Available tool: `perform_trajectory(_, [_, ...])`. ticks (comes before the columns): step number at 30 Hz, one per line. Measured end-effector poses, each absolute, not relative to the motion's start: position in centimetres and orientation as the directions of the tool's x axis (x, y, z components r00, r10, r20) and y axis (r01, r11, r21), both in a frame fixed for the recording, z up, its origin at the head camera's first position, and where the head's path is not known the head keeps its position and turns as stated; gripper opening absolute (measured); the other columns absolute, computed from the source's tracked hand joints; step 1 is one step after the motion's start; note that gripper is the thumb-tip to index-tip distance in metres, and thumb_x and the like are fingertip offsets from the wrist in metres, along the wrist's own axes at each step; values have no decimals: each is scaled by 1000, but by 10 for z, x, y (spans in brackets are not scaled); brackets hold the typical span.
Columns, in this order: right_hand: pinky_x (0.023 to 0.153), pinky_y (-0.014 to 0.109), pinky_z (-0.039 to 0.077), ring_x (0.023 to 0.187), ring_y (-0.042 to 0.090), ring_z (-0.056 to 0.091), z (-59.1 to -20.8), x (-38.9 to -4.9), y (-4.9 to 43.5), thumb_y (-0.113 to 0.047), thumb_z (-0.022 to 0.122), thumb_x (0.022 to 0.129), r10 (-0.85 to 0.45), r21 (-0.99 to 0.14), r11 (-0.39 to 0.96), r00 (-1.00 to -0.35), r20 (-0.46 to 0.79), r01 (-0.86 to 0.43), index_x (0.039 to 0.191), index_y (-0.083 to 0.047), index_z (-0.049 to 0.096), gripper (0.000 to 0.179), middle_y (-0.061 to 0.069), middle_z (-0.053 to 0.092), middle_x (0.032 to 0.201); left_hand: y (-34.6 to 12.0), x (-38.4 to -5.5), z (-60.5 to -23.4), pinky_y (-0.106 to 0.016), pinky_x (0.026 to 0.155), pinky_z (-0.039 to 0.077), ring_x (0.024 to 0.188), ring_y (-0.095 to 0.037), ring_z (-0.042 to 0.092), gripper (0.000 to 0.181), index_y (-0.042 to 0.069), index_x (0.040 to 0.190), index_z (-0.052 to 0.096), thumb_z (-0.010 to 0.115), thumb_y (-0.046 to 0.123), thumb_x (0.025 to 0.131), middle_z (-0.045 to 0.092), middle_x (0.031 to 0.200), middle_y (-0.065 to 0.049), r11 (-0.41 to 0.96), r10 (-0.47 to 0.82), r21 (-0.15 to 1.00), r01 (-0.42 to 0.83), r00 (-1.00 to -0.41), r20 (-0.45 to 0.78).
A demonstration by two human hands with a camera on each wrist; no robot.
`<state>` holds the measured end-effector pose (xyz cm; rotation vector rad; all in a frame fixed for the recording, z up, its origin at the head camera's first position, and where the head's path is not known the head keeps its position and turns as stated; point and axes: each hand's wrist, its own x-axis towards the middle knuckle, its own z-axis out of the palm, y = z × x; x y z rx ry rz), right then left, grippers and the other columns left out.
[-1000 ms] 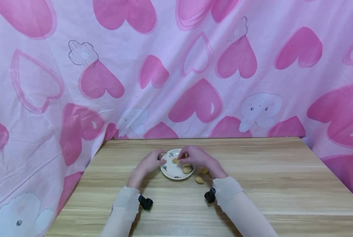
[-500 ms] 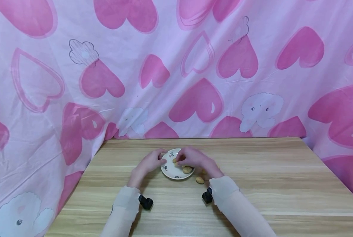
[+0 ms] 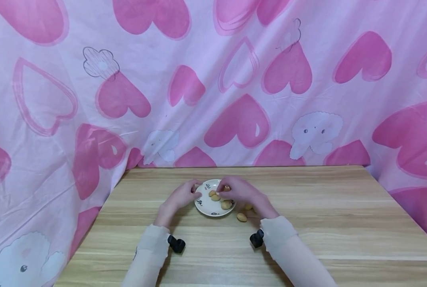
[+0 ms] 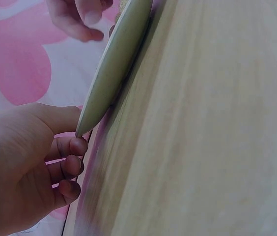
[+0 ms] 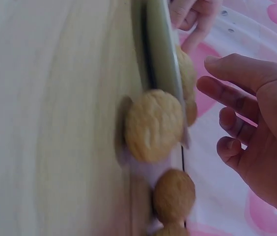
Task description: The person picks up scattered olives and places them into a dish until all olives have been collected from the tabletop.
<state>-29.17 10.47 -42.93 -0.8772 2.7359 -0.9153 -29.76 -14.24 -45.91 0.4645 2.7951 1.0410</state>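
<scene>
On the table stands a small white plate [image 3: 207,209] with dark printed motifs. My left hand [image 3: 180,197] pinches its left rim between thumb and fingers, as the left wrist view also shows. Tan, wrinkled nuts in the shell lie on the plate: two small nuts [image 3: 215,197] near its middle and a larger nut [image 3: 226,205] toward the right rim. My right hand [image 3: 237,190] hovers over the plate's right side, fingertips close to the small nuts. In the right wrist view its thumb and index finger [image 5: 222,91] are apart, with nothing between them.
Loose nuts lie on the wooden table [image 3: 213,255] right of the plate, among them one nut [image 3: 242,217] at the front and another nut [image 3: 248,207] by the right wrist. A pink heart-patterned curtain [image 3: 235,119] hangs behind the table's back edge.
The right hand moved left over the plate with a small nut, let it go beside another small nut, and drew back slightly right. The left hand stays on the rim.
</scene>
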Motion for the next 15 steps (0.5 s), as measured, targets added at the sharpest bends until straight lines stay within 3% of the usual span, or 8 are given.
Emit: perform_trajectory(15, [84,34,50,91,12,60,-426,-278,142,-21,71,91,-522,-585,663,-849,85,-467,99,-18,76,10,-6,70,103,-142,-298,-459,-28,62,41,71,-15,48,47,9,136,57,70,16,91,54,82,-3,717,331,650,250,-944,-3])
